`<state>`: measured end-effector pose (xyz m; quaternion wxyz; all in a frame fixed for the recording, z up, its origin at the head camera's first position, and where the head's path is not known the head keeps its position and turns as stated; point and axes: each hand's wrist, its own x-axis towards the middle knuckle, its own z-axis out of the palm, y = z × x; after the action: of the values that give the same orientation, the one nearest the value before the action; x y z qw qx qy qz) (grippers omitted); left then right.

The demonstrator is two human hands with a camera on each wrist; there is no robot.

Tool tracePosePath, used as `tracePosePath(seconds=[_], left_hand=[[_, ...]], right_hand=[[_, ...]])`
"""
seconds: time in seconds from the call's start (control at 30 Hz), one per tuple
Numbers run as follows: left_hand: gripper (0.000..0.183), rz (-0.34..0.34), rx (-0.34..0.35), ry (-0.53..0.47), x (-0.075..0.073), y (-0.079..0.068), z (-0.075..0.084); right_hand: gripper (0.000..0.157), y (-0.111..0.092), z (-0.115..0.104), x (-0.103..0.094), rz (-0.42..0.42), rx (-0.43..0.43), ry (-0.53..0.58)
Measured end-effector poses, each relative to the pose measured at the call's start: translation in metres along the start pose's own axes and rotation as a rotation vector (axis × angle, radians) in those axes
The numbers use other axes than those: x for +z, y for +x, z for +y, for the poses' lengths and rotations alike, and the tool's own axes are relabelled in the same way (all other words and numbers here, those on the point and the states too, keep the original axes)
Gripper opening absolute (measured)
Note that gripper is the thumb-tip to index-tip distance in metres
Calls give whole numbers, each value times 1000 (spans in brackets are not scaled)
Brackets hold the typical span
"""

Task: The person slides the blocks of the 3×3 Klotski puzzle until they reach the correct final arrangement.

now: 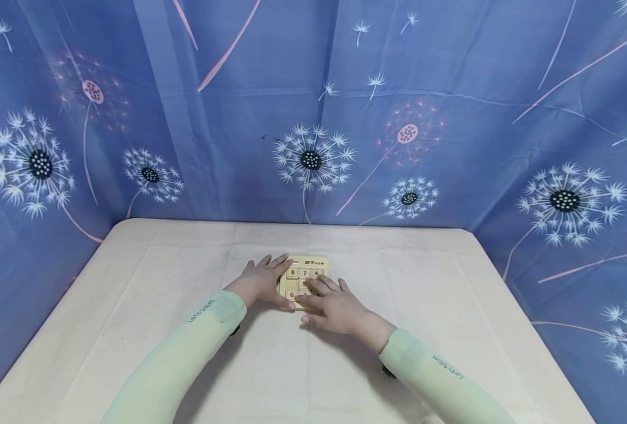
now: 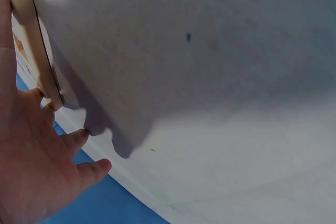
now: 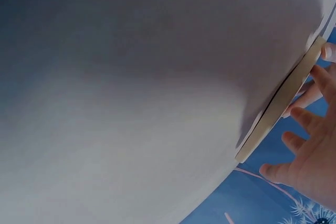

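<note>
A yellow sliding number puzzle (image 1: 313,259) lies flat on the table, its numbered tiles showing 8, 7 and 4 along the top row. Below the 8 is a gap in the tiles, with the 5 beside it and the 6 underneath. My left hand (image 1: 262,281) holds the frame at its left side, thumb by the near corner and forefinger by the far one. Over the right-hand tiles my right hand (image 1: 339,307) extends its fingers, fingertips at the middle and lower rows, hiding several tiles. The right wrist view catches the puzzle's side edge (image 3: 281,100) beside spread fingers.
A pale cloth covers the table (image 1: 398,259), which has rounded far corners. Blue curtains (image 1: 228,147) printed with dandelions hang behind it and along both sides. Pale green sleeves cover both forearms.
</note>
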<state>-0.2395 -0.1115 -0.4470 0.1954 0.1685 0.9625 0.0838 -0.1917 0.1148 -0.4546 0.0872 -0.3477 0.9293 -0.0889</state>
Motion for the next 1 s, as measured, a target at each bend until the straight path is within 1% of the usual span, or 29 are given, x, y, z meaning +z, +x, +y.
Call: tracePosePath(seconds=[0.37, 0.6, 0.8, 1.0], left_hand=[[118, 1, -3, -3, 1, 1, 0], [118, 3, 2, -13, 0, -1, 0], [117, 3, 4, -15, 1, 0, 0], [117, -15, 2, 5, 0, 0, -1]], right_hand=[[53, -2, 0, -1, 4, -17, -3], [52, -2, -1, -3, 0, -21, -6], [53, 2, 0, -6, 4, -4, 9], [55, 10, 0, -11, 12, 5, 16]])
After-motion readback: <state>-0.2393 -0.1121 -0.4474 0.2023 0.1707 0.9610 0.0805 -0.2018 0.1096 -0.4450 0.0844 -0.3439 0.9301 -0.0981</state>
